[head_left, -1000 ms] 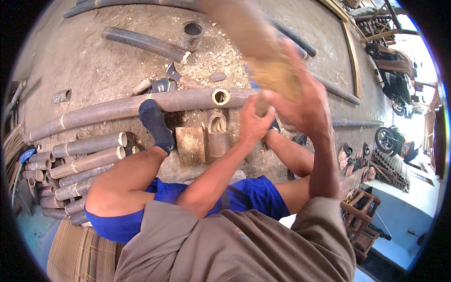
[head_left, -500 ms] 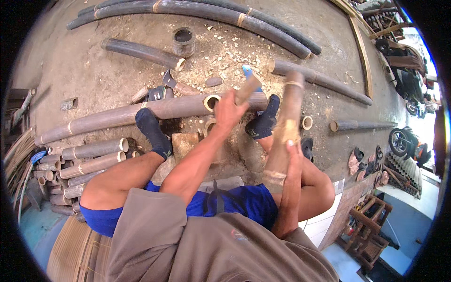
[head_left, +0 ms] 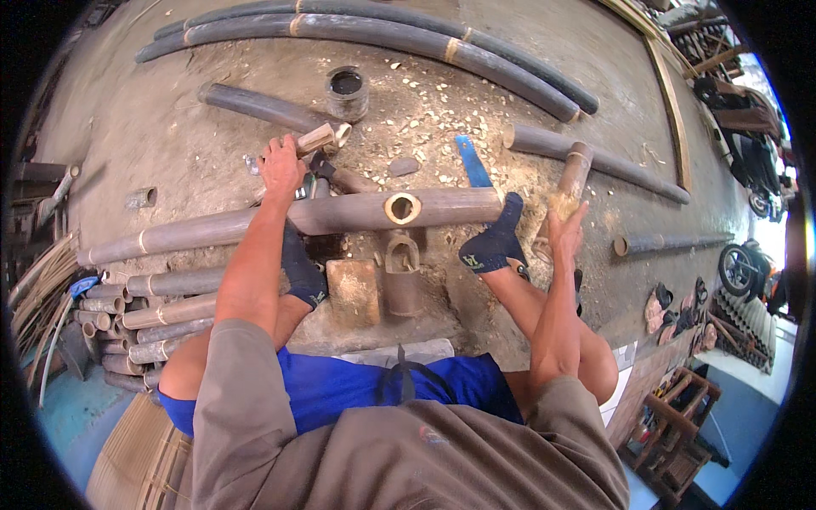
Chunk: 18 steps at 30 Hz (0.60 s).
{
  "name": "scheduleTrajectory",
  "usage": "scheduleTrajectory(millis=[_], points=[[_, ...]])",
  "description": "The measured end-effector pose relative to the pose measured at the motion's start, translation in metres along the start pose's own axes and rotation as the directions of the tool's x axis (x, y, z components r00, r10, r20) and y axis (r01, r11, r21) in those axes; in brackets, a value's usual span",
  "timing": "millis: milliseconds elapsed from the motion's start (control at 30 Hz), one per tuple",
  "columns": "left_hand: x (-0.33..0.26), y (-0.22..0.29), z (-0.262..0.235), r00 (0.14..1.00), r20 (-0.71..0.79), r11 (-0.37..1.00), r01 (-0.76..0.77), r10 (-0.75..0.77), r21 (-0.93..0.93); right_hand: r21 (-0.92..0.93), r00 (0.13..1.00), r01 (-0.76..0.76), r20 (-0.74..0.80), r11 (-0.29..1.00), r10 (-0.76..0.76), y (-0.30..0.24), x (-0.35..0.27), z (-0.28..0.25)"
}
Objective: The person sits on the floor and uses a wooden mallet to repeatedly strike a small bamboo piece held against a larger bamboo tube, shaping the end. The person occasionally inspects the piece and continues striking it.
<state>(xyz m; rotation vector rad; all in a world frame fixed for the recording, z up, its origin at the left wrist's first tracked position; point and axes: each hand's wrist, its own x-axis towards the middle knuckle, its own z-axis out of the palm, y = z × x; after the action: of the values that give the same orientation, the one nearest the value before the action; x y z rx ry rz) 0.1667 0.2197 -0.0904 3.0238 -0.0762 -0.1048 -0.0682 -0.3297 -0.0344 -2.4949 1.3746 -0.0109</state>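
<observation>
Far left of the long bamboo pole [head_left: 340,214], my left hand [head_left: 282,170] is closed around a short wooden piece [head_left: 316,138], just beside dark-bladed tools [head_left: 321,164]. My right hand [head_left: 567,231] grips a bamboo tube [head_left: 573,170] with a pale, shaved middle, low over the ground right of my foot. Between my socked feet, the left [head_left: 304,268] and the right [head_left: 497,238], the pole lies across with a round pale-rimmed hole in its upper side. A blue saw blade [head_left: 473,161] rests beyond it. Under the hole stands an upright bamboo stump [head_left: 403,289].
Cut bamboo tubes [head_left: 174,310] are stacked at the left. A tin of dark liquid [head_left: 347,102] stands beyond the pole near wood chips. Longer poles [head_left: 374,34] lie at the far side and the right [head_left: 629,166]. A wooden block [head_left: 354,289] sits near the stump.
My left hand has moved left with the short wooden piece, away from the hole. My right hand has carried the bamboo tube farther out and right, down toward the ground.
</observation>
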Motion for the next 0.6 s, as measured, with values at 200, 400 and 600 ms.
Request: scheduleTrajectory(millis=[200,400,600], points=[[0.006,-0.040,0.029,0.997,0.014,0.997,0.079,-0.079,0.007,-0.229,0.992,0.038,-0.106,0.973,-0.064,0.020,-0.014,0.035],[-0.024,-0.021,0.014,0.993,-0.115,1.000,0.001,-0.001,-0.007,-0.146,0.773,0.564,-0.251,0.813,-0.582,-0.055,-0.123,0.059],[-0.052,0.060,-0.004,0.870,0.262,0.859,-0.282,0.417,-0.428,0.037,0.777,0.334,0.555,0.942,-0.298,-0.077,-0.272,0.098]])
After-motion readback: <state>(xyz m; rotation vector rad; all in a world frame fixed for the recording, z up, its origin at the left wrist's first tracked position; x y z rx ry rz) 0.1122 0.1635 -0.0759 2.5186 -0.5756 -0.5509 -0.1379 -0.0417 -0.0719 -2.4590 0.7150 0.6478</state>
